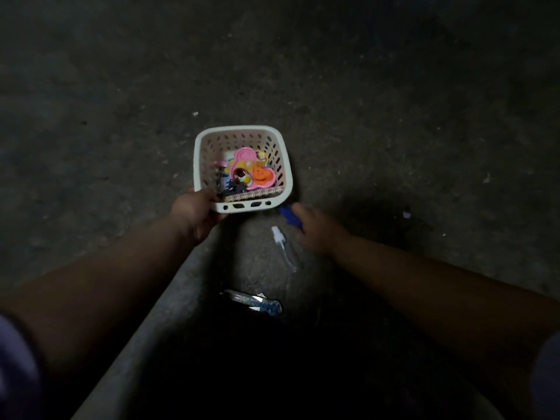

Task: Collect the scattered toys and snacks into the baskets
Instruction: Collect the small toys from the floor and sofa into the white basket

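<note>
Sitting on the dim concrete floor (363, 101), the white perforated basket (209, 137) holds a pink toy (242, 159), an orange pumpkin-face piece (262, 176) and a spiral-bound notebook (257, 194) — no lettering is legible. The left hand (197, 212) clamps its near corner; the blurred right hand (318, 230) pinches a small blue object (288, 214). Nearer lie a clear spray bottle (285, 247) and a foil wrapper (251, 301).
</note>
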Tool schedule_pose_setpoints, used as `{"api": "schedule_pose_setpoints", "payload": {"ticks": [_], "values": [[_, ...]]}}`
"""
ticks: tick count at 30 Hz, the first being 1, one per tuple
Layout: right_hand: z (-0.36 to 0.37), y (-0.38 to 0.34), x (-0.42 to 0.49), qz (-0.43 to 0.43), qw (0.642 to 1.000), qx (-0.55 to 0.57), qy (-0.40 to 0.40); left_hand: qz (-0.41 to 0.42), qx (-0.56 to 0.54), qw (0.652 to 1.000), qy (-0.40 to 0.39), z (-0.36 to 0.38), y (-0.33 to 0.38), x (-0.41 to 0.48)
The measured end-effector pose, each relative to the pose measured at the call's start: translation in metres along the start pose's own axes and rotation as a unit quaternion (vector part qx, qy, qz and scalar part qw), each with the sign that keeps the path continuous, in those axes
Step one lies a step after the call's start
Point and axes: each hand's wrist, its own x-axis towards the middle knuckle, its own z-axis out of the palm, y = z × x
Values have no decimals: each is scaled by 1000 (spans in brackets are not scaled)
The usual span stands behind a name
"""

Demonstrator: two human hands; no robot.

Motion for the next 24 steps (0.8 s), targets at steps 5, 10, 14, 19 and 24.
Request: {"api": "schedule_pose_setpoints", "payload": {"ticks": [5,10,14,19,24], "values": [[49,-51,0,-84,991,-22,-101,0,-2,1000,21,-18,4,2],[32,-44,47,166,981,62,80,-2,-13,999,34,-47,11,6],[-31,-61,79,182,937,161,252,2,-13,999,40,-58,15,3],[-50,-141,115,49,944,318,80,7,19,1000,19,-67,16,-3],[-24,-165,122,19,947,320,3,3,25,1000,12,-76,16,-2]]}}
